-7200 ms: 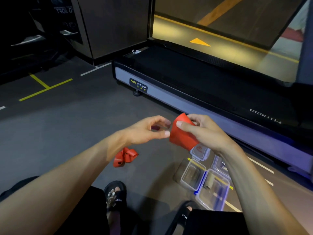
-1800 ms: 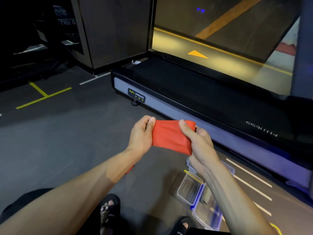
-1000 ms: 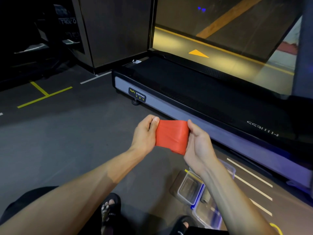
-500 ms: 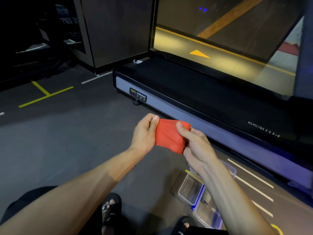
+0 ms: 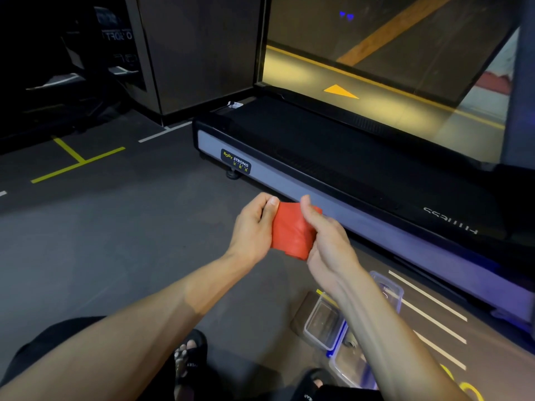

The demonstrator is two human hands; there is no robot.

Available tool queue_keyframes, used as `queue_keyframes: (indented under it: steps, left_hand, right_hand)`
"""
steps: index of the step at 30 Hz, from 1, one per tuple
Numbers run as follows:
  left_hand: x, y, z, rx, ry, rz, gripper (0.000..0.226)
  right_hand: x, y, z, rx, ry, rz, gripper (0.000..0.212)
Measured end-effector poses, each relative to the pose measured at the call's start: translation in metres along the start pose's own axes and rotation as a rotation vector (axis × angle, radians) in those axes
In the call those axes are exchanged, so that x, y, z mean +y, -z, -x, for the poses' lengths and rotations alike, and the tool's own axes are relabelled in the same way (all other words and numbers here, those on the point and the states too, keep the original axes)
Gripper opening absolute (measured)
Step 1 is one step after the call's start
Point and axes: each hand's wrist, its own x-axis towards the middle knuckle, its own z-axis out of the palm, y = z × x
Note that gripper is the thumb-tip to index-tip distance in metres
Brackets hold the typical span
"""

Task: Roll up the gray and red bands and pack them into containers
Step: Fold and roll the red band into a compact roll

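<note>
Head view: clear containers [image 5: 322, 325] sit open on the floor [image 5: 115, 241] low right, partly behind the right forearm, and what's inside is too blurred to tell. Above them, mid-air, the red band [image 5: 291, 231] is bunched between both hands. The left hand [image 5: 252, 227] pinches its left edge, thumb on top, fingers curled behind. The right hand [image 5: 327, 241] clamps the right side, thumb pressed over the front. Dark gray floor with yellow and white lines; a treadmill [image 5: 347, 175] runs just beyond the hands, and sandalled feet [image 5: 188, 360] show at the bottom.
</note>
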Motion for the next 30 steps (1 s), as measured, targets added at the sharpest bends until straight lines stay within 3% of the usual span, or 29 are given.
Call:
queue_keyframes:
  steps: [4,8,22,30]
  left_hand:
    - [0.0009,-0.0015,0.0005,0.004,0.013,0.019,0.034]
    - [-0.0002,-0.0016,-0.0006,0.005,0.013,0.013,0.033]
    - [0.0014,-0.0061,-0.0026,0.007,-0.021,0.071,0.029]
    - [0.0006,-0.0094,-0.0022,-0.009,0.147,0.265,0.028]
  right_hand:
    - [0.0041,0.0007,-0.0034,0.015,0.05,-0.007,0.051]
    - [0.0033,0.001,-0.0042,-0.022,0.05,-0.046,0.061]
    - [0.0067,0.0042,-0.0045,-0.023,0.056,0.009,0.033]
    - [0.0116,0.0008,-0.0065,-0.015,0.055,0.031,0.03]
